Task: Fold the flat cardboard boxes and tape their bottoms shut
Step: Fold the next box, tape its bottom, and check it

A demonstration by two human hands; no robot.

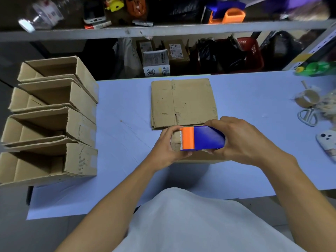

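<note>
The counter, covered in pale blue, carries everything; well off to the left of the hands stands a row of folded boxes, lying on their sides with open mouths up toward the camera, so a good share of the job looks done. Just beyond the hands lies the stack of flat cardboard, untouched. Under the hands sits the box in hand, mostly hidden; only a brown strip shows below the fingers and a patch at the left. On it rests the tape dispenser, blue body with an orange toothed head pointing left. The right hand is wrapped around the blue body, fingers curled under its near side. The left hand curls against the box's left end by the orange blade, thumb on top; whether it pinches a tape end I cannot tell. This appears to be the taping of the bottom seam. To do it well, keep the flaps pressed flush with the left hand, run the dispenser straight along the seam with steady downward pressure, carry tape over both edges, then tilt the teeth to cut cleanly.
</note>
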